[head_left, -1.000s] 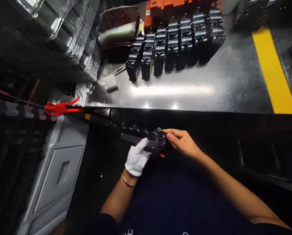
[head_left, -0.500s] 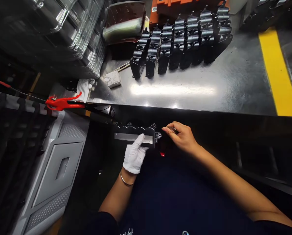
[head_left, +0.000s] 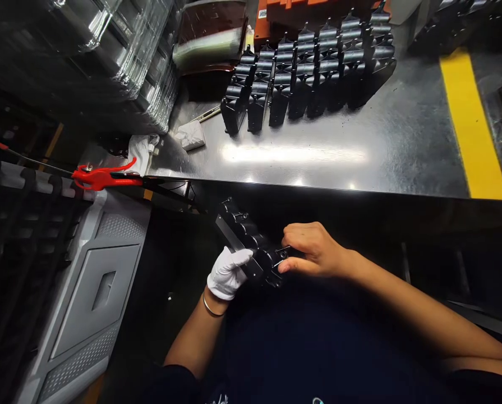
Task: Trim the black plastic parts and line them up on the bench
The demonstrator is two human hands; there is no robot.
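Gloved left hand in a grip, bare right hand opposite, fingers bent.

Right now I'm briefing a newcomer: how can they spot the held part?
Find the metal bench, then look below its near edge. The black part slants there in the white-gloved left hand; unlike the black row standing on the bench, it is held.

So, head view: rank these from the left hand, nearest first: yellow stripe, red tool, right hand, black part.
1. Black part: in the left hand.
2. Right hand: just to the right, at the part's near end.
3. Red tool: farther off, up and left.
4. Yellow stripe: farthest, upper right.
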